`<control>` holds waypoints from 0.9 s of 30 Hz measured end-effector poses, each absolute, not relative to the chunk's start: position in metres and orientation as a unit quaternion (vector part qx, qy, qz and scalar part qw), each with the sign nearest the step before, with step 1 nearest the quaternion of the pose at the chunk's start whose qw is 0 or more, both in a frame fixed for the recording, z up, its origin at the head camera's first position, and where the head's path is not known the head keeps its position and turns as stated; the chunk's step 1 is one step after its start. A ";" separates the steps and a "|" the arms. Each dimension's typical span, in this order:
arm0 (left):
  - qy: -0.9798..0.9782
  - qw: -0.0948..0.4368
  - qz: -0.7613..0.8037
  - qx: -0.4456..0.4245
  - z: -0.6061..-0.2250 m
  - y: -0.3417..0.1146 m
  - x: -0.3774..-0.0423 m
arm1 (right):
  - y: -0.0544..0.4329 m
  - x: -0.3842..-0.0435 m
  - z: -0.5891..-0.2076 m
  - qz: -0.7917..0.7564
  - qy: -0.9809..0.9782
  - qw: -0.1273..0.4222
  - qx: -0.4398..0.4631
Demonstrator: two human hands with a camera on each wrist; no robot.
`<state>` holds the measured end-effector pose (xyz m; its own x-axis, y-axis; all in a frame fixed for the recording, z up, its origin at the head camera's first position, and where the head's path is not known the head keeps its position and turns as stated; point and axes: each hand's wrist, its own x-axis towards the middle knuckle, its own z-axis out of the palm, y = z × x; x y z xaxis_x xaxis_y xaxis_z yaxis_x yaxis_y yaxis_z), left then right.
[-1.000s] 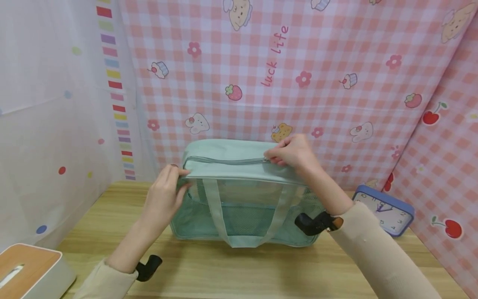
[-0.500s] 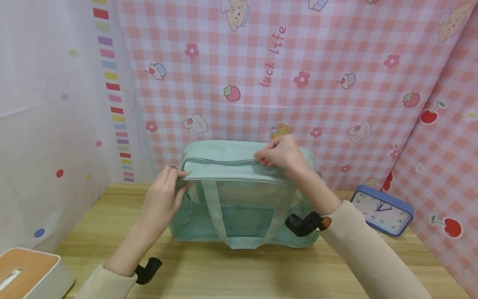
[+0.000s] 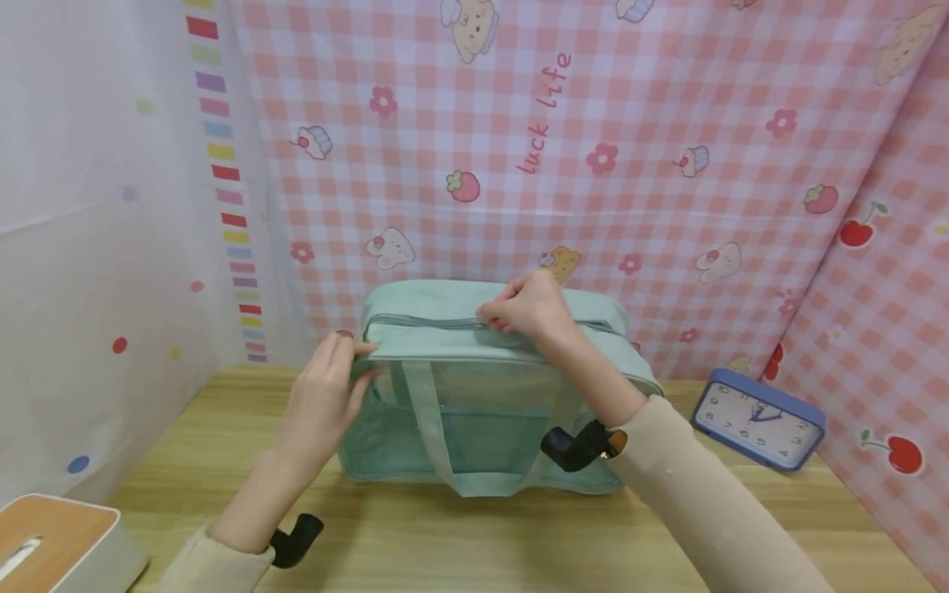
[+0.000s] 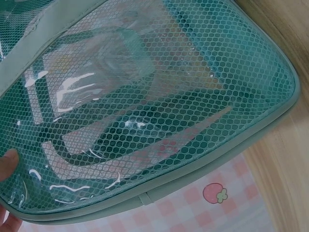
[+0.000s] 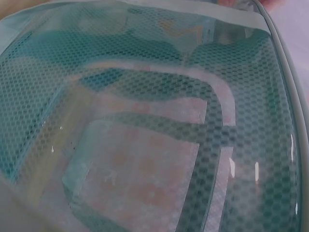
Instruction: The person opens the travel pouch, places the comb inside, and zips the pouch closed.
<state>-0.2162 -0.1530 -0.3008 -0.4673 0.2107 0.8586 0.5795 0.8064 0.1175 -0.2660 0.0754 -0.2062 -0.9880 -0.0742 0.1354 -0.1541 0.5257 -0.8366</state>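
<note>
A mint-green bag [image 3: 408,339] with clear and mesh sides stands upright on the table. A zipper [image 3: 423,322] runs along its top. My right hand [image 3: 530,309] pinches the zipper pull near the middle of the top; the fingertips hide most of the pull. At the top left corner, my left hand [image 3: 322,387] grips the bag between thumb and fingers. A strap handle [image 3: 426,412] hangs down the front. The left wrist view looks through the bag's mesh pocket [image 4: 193,135], with the left thumb [image 4: 7,164] at the edge. Mesh [image 5: 260,96] fills the right wrist view.
To the right of the bag, a blue clock [image 3: 759,418] leans on the wooden table [image 3: 445,543]. A tissue box [image 3: 67,535] with a wood-coloured lid sits at the near left. Pink checked cloth [image 3: 504,222] hangs close behind the bag.
My right hand has slid the zipper pull leftward along the top, from right of the middle to about the middle. My left hand has kept its grip on the corner.
</note>
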 end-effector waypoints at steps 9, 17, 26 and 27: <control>-0.831 0.459 -0.208 -0.235 -0.302 -0.152 -0.217 | 0.062 -0.266 -0.208 0.481 -0.873 0.039 0.071; -0.831 0.461 -0.207 -0.232 -0.301 -0.154 -0.216 | 0.044 -0.269 -0.208 0.495 -0.865 0.031 0.073; -0.832 0.459 -0.205 -0.234 -0.301 -0.154 -0.216 | 0.027 -0.269 -0.204 0.487 -0.870 0.037 0.072; -0.832 0.459 -0.205 -0.234 -0.301 -0.154 -0.216 | 0.026 -0.269 -0.204 0.486 -0.870 0.039 0.070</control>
<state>-0.2159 -0.1540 -0.3014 -0.4696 0.2010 0.8597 0.5776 0.8064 0.1269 -0.2693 0.0258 -0.2041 -0.9871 -0.0850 0.1358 -0.1602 0.5181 -0.8402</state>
